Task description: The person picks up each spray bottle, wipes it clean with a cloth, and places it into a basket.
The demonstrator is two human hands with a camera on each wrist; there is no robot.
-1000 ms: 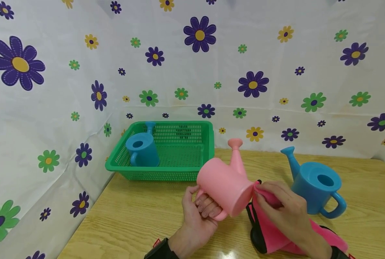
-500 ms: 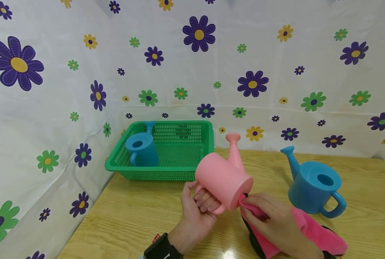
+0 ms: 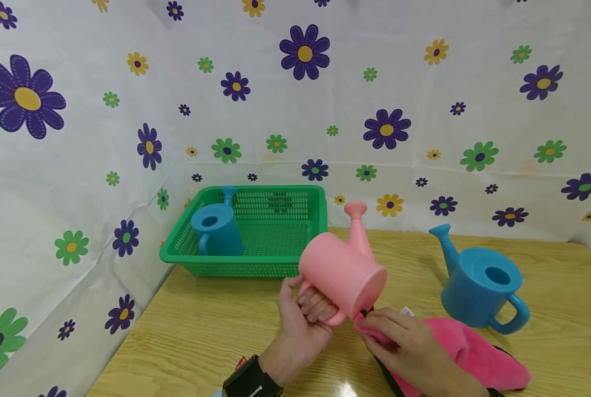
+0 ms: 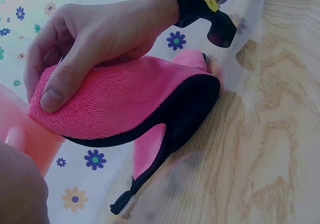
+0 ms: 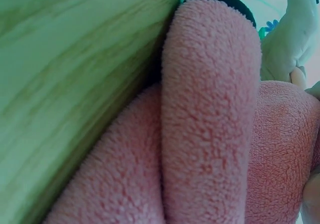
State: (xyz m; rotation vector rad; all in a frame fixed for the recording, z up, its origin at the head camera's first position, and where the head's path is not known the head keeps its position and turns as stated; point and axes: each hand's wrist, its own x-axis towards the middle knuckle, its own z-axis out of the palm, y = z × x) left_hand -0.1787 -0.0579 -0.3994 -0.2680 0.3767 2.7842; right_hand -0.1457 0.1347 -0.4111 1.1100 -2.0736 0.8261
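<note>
A pink watering can (image 3: 337,270) is tilted on its side above the table, its spout pointing up and its base turned to the lower right. Curled through its handle, the fingers of my left hand (image 3: 305,325) grip it. My right hand (image 3: 406,347) pinches a pink fleecy cloth (image 3: 466,350) with black edging and touches it to the can's lower base rim. In the left wrist view the cloth (image 4: 115,99) hangs in folds below the right thumb. Its pile (image 5: 210,109) fills much of the right wrist view, hiding most of the right hand.
A green basket (image 3: 245,259) stands at the back left, with a blue watering can (image 3: 223,234) inside. Another blue watering can (image 3: 481,286) stands upright on the wooden table (image 3: 216,314) to the right. A flower-print sheet (image 3: 255,110) hangs behind.
My right hand and the cloth have moved left and down along the base rim of the pink watering can. The can has risen slightly in my left hand.
</note>
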